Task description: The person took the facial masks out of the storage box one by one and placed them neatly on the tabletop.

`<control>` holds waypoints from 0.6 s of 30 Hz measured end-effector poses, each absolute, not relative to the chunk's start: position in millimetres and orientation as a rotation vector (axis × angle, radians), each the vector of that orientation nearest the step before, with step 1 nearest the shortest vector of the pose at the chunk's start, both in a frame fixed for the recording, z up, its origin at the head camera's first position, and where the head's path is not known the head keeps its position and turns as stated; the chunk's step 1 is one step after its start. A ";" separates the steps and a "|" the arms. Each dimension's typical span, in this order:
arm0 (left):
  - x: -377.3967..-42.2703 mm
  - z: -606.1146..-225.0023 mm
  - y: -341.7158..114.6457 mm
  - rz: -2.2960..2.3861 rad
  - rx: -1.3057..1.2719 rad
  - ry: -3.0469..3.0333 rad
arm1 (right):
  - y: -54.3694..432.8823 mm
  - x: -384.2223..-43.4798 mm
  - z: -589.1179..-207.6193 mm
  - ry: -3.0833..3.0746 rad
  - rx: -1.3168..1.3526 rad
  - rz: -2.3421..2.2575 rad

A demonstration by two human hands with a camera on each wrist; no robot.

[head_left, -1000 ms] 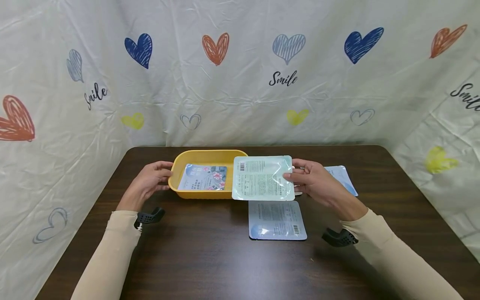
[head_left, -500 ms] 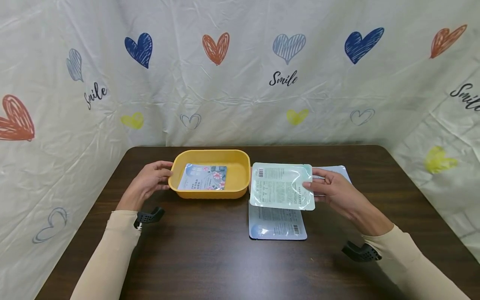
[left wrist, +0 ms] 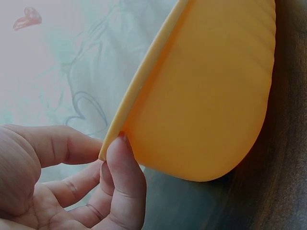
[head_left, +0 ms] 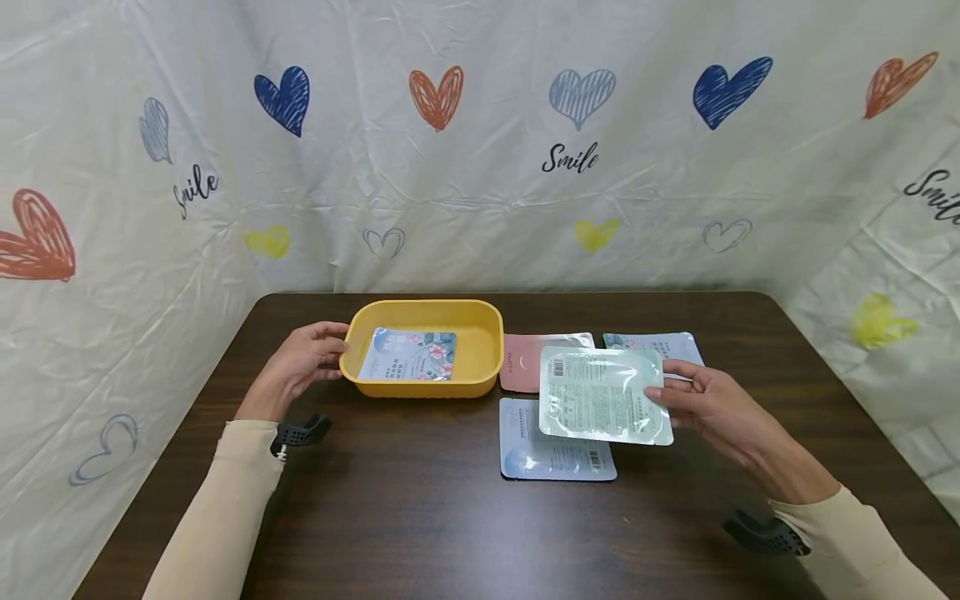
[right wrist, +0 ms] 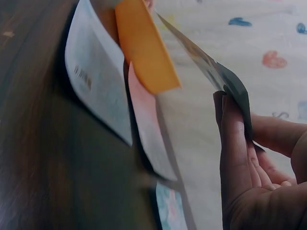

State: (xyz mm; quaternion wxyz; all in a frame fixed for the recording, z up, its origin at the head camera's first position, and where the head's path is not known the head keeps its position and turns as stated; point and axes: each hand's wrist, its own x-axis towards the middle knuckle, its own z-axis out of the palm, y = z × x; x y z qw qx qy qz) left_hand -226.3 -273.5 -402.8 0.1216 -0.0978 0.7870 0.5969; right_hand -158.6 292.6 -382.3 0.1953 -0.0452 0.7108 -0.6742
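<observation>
My left hand (head_left: 302, 367) pinches the left rim of a yellow plastic basin (head_left: 477, 350); thumb and fingers meet at the rim in the left wrist view. Inside the basin lies a blue flowered sachet (head_left: 405, 353). My right hand (head_left: 712, 408) holds a pale green face mask sachet (head_left: 603, 396) by its right edge, raised above the table with its printed side up. Below it lie a light blue sachet (head_left: 536, 458), a pink sachet (head_left: 521, 358) and another blue sachet (head_left: 660, 342), partly covered in the head view.
All stands on a dark brown wooden table (head_left: 420, 525). A white cloth (head_left: 487, 175) printed with hearts and "Smile" hangs behind and at the sides. Each wrist wears a black band (head_left: 300, 433).
My right hand has carried the green sachet right and toward me, from over the basin's right end to over the flat sachets. The pink sachet has come into view. My left hand stays put.
</observation>
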 end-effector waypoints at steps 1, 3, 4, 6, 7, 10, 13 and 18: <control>-226.2 -402.5 -273.2 1.743 -0.285 2.298 | 296.0 -157.1 -383.2 1.998 -0.105 -1.885; -226.0 -401.8 -273.0 1.741 -0.286 2.297 | 302.9 -154.1 -385.1 2.010 -0.070 -1.874; -225.7 -401.3 -272.5 1.739 -0.286 2.298 | 306.2 -152.6 -386.0 2.014 -0.059 -1.871; -225.2 -400.5 -271.7 1.741 -0.293 2.295 | 312.0 -150.3 -387.6 2.028 -0.048 -1.866; -225.2 -400.1 -271.4 1.741 -0.295 2.294 | 314.6 -149.4 -388.3 2.034 -0.046 -1.864; -225.4 -400.1 -271.6 1.740 -0.293 2.292 | 321.6 -146.9 -389.5 2.063 -0.030 -1.845; -225.8 -400.7 -272.3 1.738 -0.292 2.289 | 328.3 -144.9 -389.8 2.104 -0.022 -1.791; -226.1 -402.3 -273.2 1.744 -0.288 2.282 | 339.8 -142.0 -392.0 2.104 -0.022 -1.744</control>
